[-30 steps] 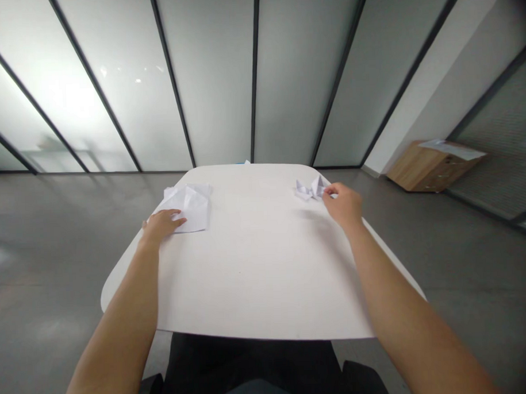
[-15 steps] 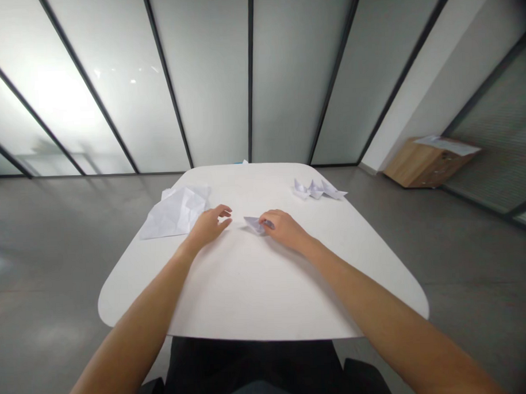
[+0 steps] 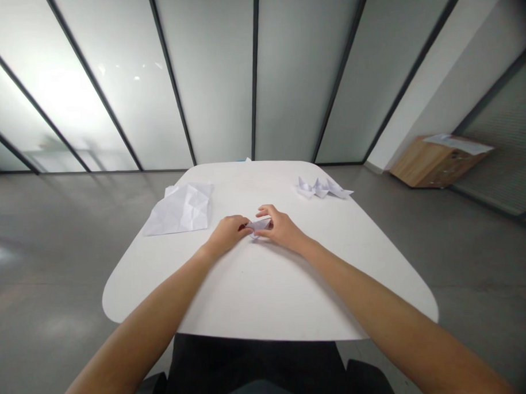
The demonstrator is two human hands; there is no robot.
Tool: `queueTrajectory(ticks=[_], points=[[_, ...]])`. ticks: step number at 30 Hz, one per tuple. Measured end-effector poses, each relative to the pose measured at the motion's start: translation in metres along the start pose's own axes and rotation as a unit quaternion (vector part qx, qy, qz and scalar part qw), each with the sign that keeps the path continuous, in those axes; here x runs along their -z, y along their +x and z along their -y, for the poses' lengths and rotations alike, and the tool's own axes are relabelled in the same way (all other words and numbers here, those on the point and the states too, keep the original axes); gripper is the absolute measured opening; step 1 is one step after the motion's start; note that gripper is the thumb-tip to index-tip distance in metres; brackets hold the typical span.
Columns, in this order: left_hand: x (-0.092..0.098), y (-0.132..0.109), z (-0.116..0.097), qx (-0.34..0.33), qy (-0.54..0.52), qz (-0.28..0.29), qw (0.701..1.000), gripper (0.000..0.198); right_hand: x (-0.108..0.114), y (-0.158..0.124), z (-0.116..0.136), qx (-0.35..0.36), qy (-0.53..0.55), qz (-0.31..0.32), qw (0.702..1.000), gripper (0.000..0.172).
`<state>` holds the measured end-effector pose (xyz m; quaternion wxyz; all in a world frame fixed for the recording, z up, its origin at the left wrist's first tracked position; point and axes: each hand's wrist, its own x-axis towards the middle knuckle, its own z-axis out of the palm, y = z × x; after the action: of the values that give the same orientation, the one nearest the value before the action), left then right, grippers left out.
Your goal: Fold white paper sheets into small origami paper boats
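At centre of the table (image 3: 266, 294), my L hand (image 3: 226, 233) & R hand (image 3: 281, 228) pinch a small folded paper (image 3: 259, 226), fingers narrow on it; this fold needs a firm hold.

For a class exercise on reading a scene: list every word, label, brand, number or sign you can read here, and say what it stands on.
No word, label, brand, number or sign can be read. The sheet of paper on the wooden cabinet is too small and blurred to show any print. The folded white paper between the left hand and right hand shows no readable marks.
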<state>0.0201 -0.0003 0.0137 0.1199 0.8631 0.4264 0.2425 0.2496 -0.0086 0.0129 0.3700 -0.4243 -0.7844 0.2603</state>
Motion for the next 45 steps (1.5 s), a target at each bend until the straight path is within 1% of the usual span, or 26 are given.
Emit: queueTrajectory(ticks=[2,3,5,8,10,13,16,19,21,26,30,35,39,41,43,45], points=[[-0.001,0.001,-0.001,-0.014,0.005,-0.002,1.0,0.017,0.006,0.001,-0.007,-0.028,0.053,-0.003,0.998,0.066],[-0.001,0.001,0.0,-0.021,0.002,-0.001,1.0,0.016,0.009,0.001,-0.011,-0.039,0.071,-0.005,0.997,0.063],[-0.001,0.001,0.001,-0.031,-0.007,0.002,1.0,0.015,0.017,0.001,-0.017,-0.058,0.071,0.003,0.996,0.049],[-0.002,0.0,0.002,-0.032,-0.019,0.004,0.999,0.015,0.023,0.001,-0.019,-0.069,0.036,0.028,0.997,0.023],[-0.002,0.0,0.003,-0.032,-0.024,0.005,0.999,0.014,0.023,0.0,-0.016,-0.064,0.026,0.03,0.997,0.015],[-0.002,0.001,0.003,-0.03,-0.027,0.007,0.999,0.014,0.019,0.002,-0.009,-0.035,0.006,0.028,0.999,0.013],[-0.001,0.001,0.002,-0.029,-0.025,0.009,0.999,0.014,0.015,0.005,-0.005,0.016,-0.065,0.05,0.997,0.014],[0.001,0.001,0.001,-0.024,-0.022,0.007,0.999,0.016,0.012,0.006,-0.002,0.065,-0.161,0.079,0.982,0.021],[0.001,0.0,-0.001,-0.012,-0.022,0.003,1.0,0.016,0.01,0.006,0.0,0.086,-0.215,0.09,0.969,0.023],[0.003,-0.004,-0.005,0.038,-0.031,-0.019,0.999,0.022,0.005,0.004,0.003,0.105,-0.301,0.107,0.942,0.021],[0.003,-0.005,-0.003,0.046,-0.035,-0.017,0.998,0.024,0.003,0.003,0.006,0.115,-0.336,0.111,0.928,0.02],[-0.001,-0.002,-0.001,0.011,-0.006,-0.009,1.0,0.02,-0.001,0.001,0.01,0.115,-0.354,0.107,0.922,0.019],[-0.003,-0.003,-0.005,0.001,0.009,-0.011,1.0,0.02,-0.002,-0.001,0.012,0.101,-0.341,0.089,0.93,0.014],[-0.004,-0.004,-0.008,0.008,-0.016,-0.04,0.999,0.017,-0.002,-0.001,0.011,0.082,-0.31,0.067,0.945,0.013],[-0.005,-0.003,-0.011,0.027,-0.082,-0.087,0.992,0.021,-0.001,0.001,0.01,0.052,-0.264,0.038,0.962,0.014],[-0.006,-0.001,-0.014,0.042,-0.154,-0.136,0.978,0.026,-0.002,0.004,0.009,0.021,-0.207,0.009,0.978,0.015]])
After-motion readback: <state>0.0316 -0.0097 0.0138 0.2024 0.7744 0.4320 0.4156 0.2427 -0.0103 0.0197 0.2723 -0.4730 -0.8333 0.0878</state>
